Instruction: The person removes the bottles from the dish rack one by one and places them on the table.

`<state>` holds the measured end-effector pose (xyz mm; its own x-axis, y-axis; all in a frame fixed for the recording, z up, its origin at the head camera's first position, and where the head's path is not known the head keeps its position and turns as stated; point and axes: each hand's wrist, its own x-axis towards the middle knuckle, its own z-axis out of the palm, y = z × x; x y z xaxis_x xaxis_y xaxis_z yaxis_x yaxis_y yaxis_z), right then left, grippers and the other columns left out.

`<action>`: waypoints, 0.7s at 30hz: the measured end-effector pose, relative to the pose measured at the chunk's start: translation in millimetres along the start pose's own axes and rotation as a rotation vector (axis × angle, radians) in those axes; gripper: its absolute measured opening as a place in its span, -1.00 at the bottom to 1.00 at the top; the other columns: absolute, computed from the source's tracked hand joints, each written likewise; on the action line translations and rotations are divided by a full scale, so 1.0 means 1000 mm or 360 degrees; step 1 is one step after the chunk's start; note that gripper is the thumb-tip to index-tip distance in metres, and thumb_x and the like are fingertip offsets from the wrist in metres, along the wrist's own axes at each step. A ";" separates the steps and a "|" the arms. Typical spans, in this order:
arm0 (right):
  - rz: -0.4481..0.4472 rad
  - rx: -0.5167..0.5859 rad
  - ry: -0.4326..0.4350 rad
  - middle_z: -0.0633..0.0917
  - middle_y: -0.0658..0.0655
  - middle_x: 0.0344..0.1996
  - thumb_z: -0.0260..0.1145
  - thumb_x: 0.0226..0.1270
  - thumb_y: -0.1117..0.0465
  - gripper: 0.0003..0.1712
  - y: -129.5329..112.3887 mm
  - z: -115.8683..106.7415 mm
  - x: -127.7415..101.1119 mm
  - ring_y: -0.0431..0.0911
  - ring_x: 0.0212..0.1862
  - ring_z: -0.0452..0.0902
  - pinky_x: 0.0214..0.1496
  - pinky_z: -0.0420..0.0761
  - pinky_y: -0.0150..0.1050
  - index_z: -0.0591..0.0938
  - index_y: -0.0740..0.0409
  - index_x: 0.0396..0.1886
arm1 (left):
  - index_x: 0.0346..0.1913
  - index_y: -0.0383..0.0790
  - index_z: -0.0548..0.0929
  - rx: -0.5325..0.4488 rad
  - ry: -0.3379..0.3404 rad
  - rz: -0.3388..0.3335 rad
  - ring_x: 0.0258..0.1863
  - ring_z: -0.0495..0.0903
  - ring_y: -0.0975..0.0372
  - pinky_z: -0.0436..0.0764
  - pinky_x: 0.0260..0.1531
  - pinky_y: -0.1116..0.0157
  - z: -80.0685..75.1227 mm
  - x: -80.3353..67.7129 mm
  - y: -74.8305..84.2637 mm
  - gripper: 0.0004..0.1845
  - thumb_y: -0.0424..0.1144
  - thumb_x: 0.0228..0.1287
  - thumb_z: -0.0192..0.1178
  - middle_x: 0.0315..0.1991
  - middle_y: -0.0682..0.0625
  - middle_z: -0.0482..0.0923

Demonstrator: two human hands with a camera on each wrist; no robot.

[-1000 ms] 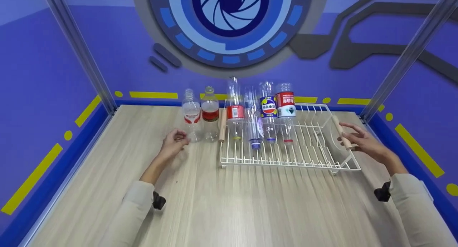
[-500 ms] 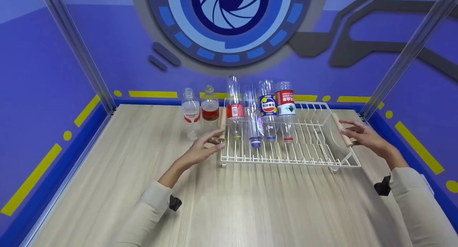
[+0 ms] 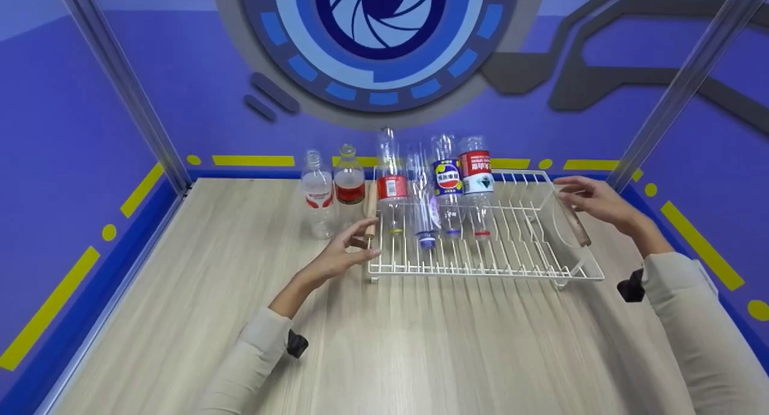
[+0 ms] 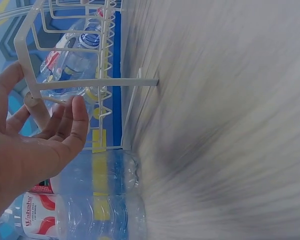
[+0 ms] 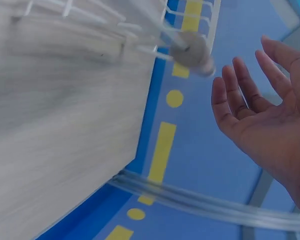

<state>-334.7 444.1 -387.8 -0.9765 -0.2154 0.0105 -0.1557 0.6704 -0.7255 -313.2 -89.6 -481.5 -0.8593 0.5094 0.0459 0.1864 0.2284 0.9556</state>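
Nearest the viewer, two pale sleeves reach out over the wooden surface (image 3: 420, 343). The left hand (image 3: 345, 253) lies at the near left corner of the white wire rack (image 3: 510, 247), fingers (image 4: 72, 125) straight and loosely spread, their tips just beside the left wooden handle (image 3: 370, 208); the wrist view shows the palm open toward the handle's end, with no grip closed on it. The right hand (image 3: 592, 200) hovers over the right wooden handle (image 3: 578, 226), fingers (image 5: 245, 90) spread and relaxed, holding nothing; from the wrist view there is a clear gap between hand and handle. The rack sits on the right half of the surface, toward the far edge. In its left part four clear bottles (image 3: 447, 187) stand neck down between the wires, leaning a little toward the far wall. Just beyond the left hand, two more clear bottles (image 3: 333, 190) stand upright on the surface, close to the rack's left handle. Risk, as judged: the inverted bottles are tall, light and only loosely held by the wires, so an uneven lift or a jolt at either handle could tip them. The left hand closing on its handle could also brush the two standing bottles and knock them over.
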 end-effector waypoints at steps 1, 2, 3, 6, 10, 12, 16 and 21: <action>-0.0009 -0.0010 -0.0016 0.65 -0.12 0.02 0.17 0.60 0.06 -0.43 -0.006 0.002 0.004 -0.38 -0.08 0.58 -0.08 0.65 -0.40 0.43 0.30 0.43 | 0.58 -0.01 0.23 -0.0001 0.0000 -0.0012 0.26 0.45 -0.02 0.56 0.13 0.12 0.000 0.000 0.000 -0.23 -0.13 0.41 0.31 0.39 -0.20 0.35; -0.0019 -0.0019 -0.0036 0.66 0.00 0.05 0.17 0.60 0.07 -0.43 -0.011 0.005 0.007 -0.38 -0.10 0.59 -0.08 0.65 -0.40 0.43 0.29 0.43 | 0.58 0.01 0.23 -0.0004 0.0000 -0.0025 0.26 0.44 -0.01 0.55 0.14 0.12 0.000 0.000 0.000 -0.23 -0.12 0.41 0.31 0.39 -0.18 0.35; -0.0028 -0.0033 -0.0062 0.66 0.11 0.08 0.17 0.60 0.07 -0.43 -0.017 0.008 0.011 -0.39 -0.11 0.58 -0.09 0.65 -0.39 0.42 0.28 0.44 | 0.58 0.04 0.23 -0.0008 0.0002 -0.0038 0.27 0.43 0.00 0.54 0.14 0.12 0.000 0.000 0.000 -0.24 -0.11 0.41 0.31 0.40 -0.17 0.34; -0.0060 -0.0035 -0.0145 0.61 0.38 0.18 0.18 0.60 0.11 -0.43 -0.032 0.020 0.024 -0.40 -0.12 0.58 -0.10 0.65 -0.41 0.40 0.27 0.46 | 0.58 0.06 0.23 -0.0026 0.0002 -0.0051 0.27 0.42 0.00 0.54 0.14 0.13 0.000 0.000 -0.001 -0.24 -0.10 0.41 0.31 0.41 -0.17 0.34; -0.0097 -0.0004 -0.0224 0.58 0.48 0.17 0.20 0.58 0.17 -0.42 -0.048 0.038 0.039 -0.35 -0.14 0.59 -0.12 0.65 -0.40 0.38 0.32 0.46 | 0.58 0.03 0.23 -0.0067 -0.0002 -0.0048 0.26 0.43 0.00 0.58 0.12 0.14 0.000 -0.001 -0.003 -0.23 -0.10 0.40 0.31 0.40 -0.20 0.35; -0.0109 0.0004 -0.0228 0.59 0.51 0.15 0.21 0.56 0.20 -0.43 -0.053 0.046 0.045 -0.33 -0.17 0.60 -0.14 0.67 -0.39 0.39 0.34 0.45 | 0.58 0.03 0.23 -0.0084 -0.0010 -0.0047 0.25 0.42 -0.01 0.60 0.12 0.12 0.000 -0.001 -0.003 -0.24 -0.11 0.41 0.31 0.40 -0.20 0.35; -0.0111 -0.0001 -0.0236 0.58 0.54 0.15 0.21 0.55 0.23 -0.39 -0.058 0.059 0.056 -0.18 -0.11 0.65 -0.13 0.70 -0.34 0.34 0.38 0.47 | 0.57 0.06 0.25 -0.0102 -0.0006 -0.0061 0.23 0.43 0.00 0.62 0.11 0.06 -0.001 -0.003 -0.005 -0.26 -0.13 0.41 0.31 0.40 -0.19 0.35; 0.0048 -0.0010 -0.0339 0.45 0.52 0.30 0.20 0.57 0.12 -0.21 -0.061 0.065 0.062 0.28 0.26 0.52 0.24 0.62 0.08 0.09 0.28 0.60 | 0.57 0.05 0.24 -0.0108 -0.0025 -0.0052 0.20 0.44 0.04 0.62 0.04 0.14 0.000 0.001 -0.004 -0.25 -0.13 0.41 0.30 0.43 -0.24 0.32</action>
<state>-376.1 343.6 -387.3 -0.9273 -0.3399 -0.1570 -0.1287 0.6832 -0.7188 -315.4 -90.1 -484.9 -0.8566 0.5159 0.0100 0.1250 0.1886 0.9741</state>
